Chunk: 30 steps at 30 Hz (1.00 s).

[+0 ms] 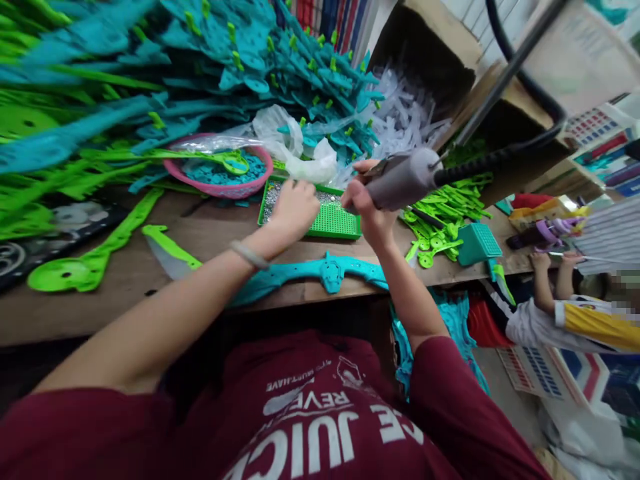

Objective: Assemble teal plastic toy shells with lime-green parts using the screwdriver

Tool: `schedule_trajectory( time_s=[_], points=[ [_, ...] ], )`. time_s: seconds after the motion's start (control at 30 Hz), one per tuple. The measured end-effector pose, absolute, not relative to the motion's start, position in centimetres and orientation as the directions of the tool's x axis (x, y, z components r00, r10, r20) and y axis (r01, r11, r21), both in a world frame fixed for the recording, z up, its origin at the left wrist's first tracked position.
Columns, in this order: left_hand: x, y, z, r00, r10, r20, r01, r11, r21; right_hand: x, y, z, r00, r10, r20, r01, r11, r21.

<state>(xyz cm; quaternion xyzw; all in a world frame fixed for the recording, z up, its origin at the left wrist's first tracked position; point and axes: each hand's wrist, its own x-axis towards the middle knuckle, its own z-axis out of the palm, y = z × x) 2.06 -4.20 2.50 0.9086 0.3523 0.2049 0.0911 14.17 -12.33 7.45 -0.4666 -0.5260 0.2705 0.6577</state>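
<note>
My left hand (294, 208) reaches into a green perforated tray (336, 227) with small silvery screws (327, 198) in it. Its fingers are curled down, and whatever they pinch is hidden. In my right hand (367, 210) is a grey electric screwdriver (406, 180), held beside the tray's right end; a black cable runs from its back. On the table before me lies a teal bow-shaped plastic part (331, 272), below both wrists. A bright green part with a clear blade-like piece (173, 253) rests to the left of it.
Teal plastic parts (215, 67) pile high at the back. A pink bowl (220, 190) of small teal pieces stands left of the tray. Green parts (440, 227) and a teal box-shaped piece (479, 243) lie right. Another person (565, 313) works at far right.
</note>
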Motion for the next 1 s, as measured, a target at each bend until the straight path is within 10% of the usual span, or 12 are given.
schedule_trajectory(
  time_s=[0.3,1.0],
  points=[
    [-2.3,-13.2,-1.3,0.883,0.429,0.189,0.39,-0.896,0.214,13.3,-20.0,0.8,0.387,0.893,0.229,-0.18,0.317,-0.931],
    [-1.9,-14.9,-4.5,0.802,0.525,0.284,0.333,-0.789,0.517,13.8,-19.2,1.7,0.167,0.974,0.156,-0.1,0.174,-0.98]
  ],
)
